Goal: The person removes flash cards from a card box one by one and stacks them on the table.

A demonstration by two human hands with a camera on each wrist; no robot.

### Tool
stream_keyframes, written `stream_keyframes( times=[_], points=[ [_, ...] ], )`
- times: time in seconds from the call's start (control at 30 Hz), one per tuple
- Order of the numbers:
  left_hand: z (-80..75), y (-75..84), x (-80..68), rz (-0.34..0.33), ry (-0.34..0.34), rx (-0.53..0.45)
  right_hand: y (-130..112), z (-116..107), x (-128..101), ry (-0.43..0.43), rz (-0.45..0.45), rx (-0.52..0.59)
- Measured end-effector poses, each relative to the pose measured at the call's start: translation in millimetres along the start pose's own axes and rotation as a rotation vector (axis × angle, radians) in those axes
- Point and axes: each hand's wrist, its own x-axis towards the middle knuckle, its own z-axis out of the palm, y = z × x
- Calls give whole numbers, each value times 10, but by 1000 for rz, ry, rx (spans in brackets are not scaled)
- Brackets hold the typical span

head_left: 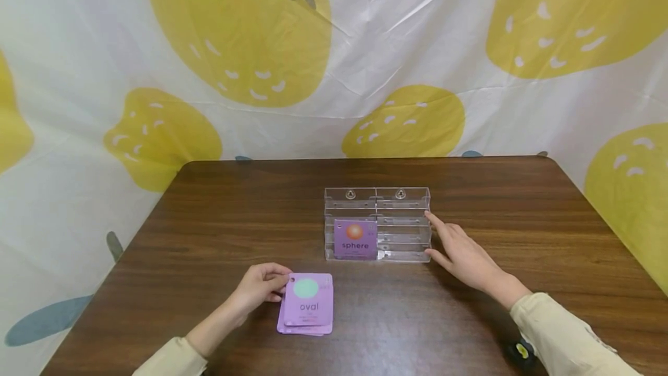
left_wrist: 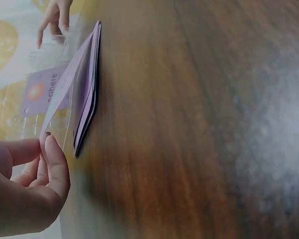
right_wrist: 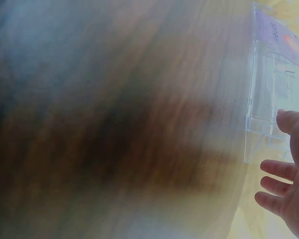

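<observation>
Two hands work on a dark wooden table (head_left: 235, 219), well apart from each other. The left hand (head_left: 258, 289) rests at the near left, its thumb and fingers (left_wrist: 55, 164) pinching the corner of the top card (head_left: 308, 300), a purple card with a green disc and the word "oval". In the left wrist view that card is lifted at the pinched corner and tilts up off the small stack of purple cards (head_left: 300, 325) lying flat beneath it. The right hand (head_left: 461, 254) lies at the right end of a clear plastic rack (head_left: 402, 202) set near the middle of the table; its fingers are straight and spread, the index fingertip touching the rack's upper right corner and the thumb against the lower right corner, with nothing gripped. In the right wrist view the fingers (right_wrist: 279, 172) show loosely extended just beside the rack's clear wall, though most of that view is blurred. One purple card marked "sphere" (head_left: 355, 239), with an orange ball printed on it, stands upright in the rack's left compartment, facing the person. Behind the table hangs a white sheet printed with large yellow strawberries (head_left: 235, 28).
</observation>
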Motion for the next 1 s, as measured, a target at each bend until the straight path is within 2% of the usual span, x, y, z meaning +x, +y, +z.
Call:
stream_keyframes(
  times=[0.03, 0.13, 0.43, 1.0],
  points=[
    [-8, -9, -2, 37, -16, 7, 1, 0, 1, -1, 1, 0],
    [-12, -24, 2, 76, -14, 34, 0, -1, 2, -4, 4, 0],
    [-7, -16, 25, 33, 96, 213, -1, -1, 0, -7, 8, 1],
    [-4, -24, 23, 42, 133, 311, 9, 1, 1, -1, -5, -6]
  ],
)
